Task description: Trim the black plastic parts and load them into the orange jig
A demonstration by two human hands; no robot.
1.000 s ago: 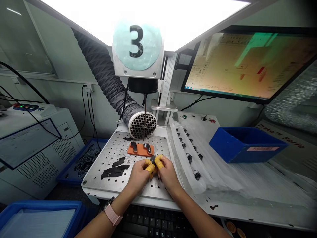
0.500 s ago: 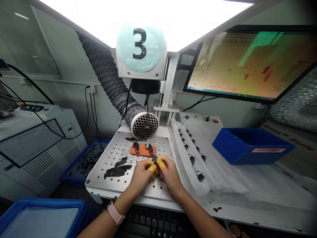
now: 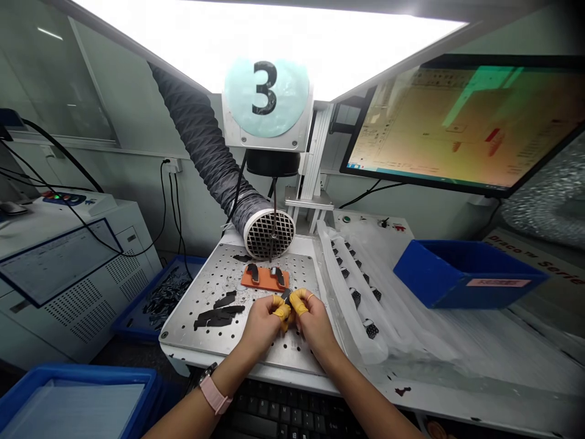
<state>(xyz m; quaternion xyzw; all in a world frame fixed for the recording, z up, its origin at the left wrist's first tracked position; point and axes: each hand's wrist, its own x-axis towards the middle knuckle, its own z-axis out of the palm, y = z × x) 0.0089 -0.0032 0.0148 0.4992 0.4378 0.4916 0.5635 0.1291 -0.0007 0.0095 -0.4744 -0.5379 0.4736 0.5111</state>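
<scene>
My left hand [image 3: 261,323] and my right hand [image 3: 315,326] meet above a perforated aluminium plate [image 3: 274,349], with yellow finger cots on several fingertips. Pinched between them is a small black piece [image 3: 286,297], mostly hidden by my fingers. Just beyond my fingertips lies an orange fixture [image 3: 265,279] carrying two black curved pieces. Left of my left hand, black flat strips [image 3: 218,317] lie on the plate. A small black scrap [image 3: 241,258] sits near the plate's far edge.
A clear plastic sleeve [image 3: 351,292] holding small black-and-white parts lies right of the plate. Farther right stands a blue bin [image 3: 461,274]. A blue tray of black scraps [image 3: 164,299] sits lower left. A ducted hose nozzle [image 3: 269,234] overhangs the plate's far edge; a keyboard [image 3: 274,421] lies below.
My hands stay together on the black piece with little visible movement. The whole scene has shifted slightly in view, as the head camera moved.
</scene>
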